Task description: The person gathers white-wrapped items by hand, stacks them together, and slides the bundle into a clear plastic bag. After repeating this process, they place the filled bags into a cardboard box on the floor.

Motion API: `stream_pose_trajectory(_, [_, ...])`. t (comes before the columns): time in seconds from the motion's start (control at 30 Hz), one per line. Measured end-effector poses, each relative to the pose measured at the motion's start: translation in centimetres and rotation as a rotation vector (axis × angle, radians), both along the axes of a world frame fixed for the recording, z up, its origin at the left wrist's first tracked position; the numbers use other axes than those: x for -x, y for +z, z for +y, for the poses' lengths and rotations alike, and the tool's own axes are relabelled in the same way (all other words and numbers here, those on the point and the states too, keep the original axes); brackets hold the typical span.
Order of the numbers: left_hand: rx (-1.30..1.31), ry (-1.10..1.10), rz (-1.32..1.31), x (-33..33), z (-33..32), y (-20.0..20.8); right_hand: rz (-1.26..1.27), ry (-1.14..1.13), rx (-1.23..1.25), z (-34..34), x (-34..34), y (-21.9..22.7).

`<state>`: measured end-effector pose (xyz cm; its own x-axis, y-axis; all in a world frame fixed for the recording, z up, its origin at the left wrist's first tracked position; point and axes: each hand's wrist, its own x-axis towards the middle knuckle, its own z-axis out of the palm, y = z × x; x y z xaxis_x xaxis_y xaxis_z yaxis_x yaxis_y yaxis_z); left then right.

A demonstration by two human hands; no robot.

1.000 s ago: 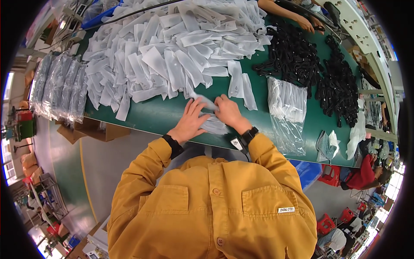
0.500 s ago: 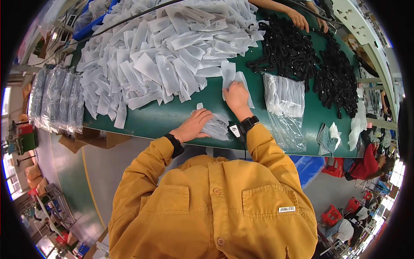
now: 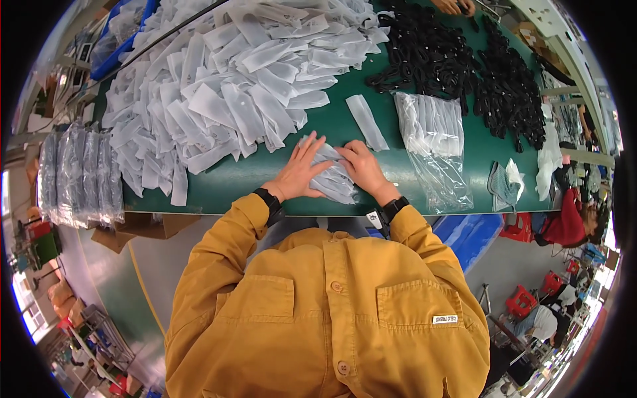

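Observation:
A small stack of frosted, translucent plastic sleeves (image 3: 337,184) lies near the front edge of the green table, between my two hands. My left hand (image 3: 298,171) rests on its left side, fingers stretched out and thumb spread. At the stack's right side, my right hand (image 3: 363,172) has its fingers curled over the sleeves' far right edge. One single sleeve (image 3: 367,123) lies apart, just beyond my right hand. A big loose heap of the same sleeves (image 3: 219,99) covers the table's far left and middle.
Black coiled cables (image 3: 431,63) are piled at the far right, near another person's hand (image 3: 454,6). A clear bag of white sleeves (image 3: 431,126) lies right of my hands. Filled bags (image 3: 83,172) sit at the left edge; a grey-green cloth (image 3: 504,186) lies at the right.
My right hand has come back from the far sleeves to the stack, leaving one sleeve behind. My left hand's fingers have spread. The view has shifted slightly.

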<state>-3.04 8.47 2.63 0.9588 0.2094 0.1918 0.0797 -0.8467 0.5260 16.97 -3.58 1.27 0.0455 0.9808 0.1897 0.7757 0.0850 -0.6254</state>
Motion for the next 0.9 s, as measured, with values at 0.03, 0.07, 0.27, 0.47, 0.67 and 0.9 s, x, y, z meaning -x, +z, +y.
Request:
stream_pose_trajectory(0.03, [0.029,-0.033,-0.007,0.0,0.2,-0.6,0.029,0.027,0.002,-0.7,0.1,0.0])
stream_pose_trajectory(0.07, [0.027,-0.047,-0.009,0.0,0.3,-1.1,0.058,0.053,0.003,-1.3,0.3,-0.1])
stream_pose_trajectory(0.27, [0.147,-0.041,-0.008,0.0,-0.5,-2.7,-0.094,-0.072,0.001,-3.2,4.2,2.0])
stream_pose_trajectory(0.47, [0.135,-0.028,-0.050,1.0,0.1,-4.2,-0.172,-0.073,-0.004,-1.4,4.3,1.2])
stream_pose_trajectory(0.67, [0.105,-0.020,-0.051,0.7,-0.9,-3.6,-0.116,-0.046,0.034,-2.1,4.3,-0.4])
stream_pose_trajectory(0.9, [0.385,-0.381,-0.084,-5.0,-7.0,1.3,0.105,-0.339,0.199,-18.4,0.9,4.3])
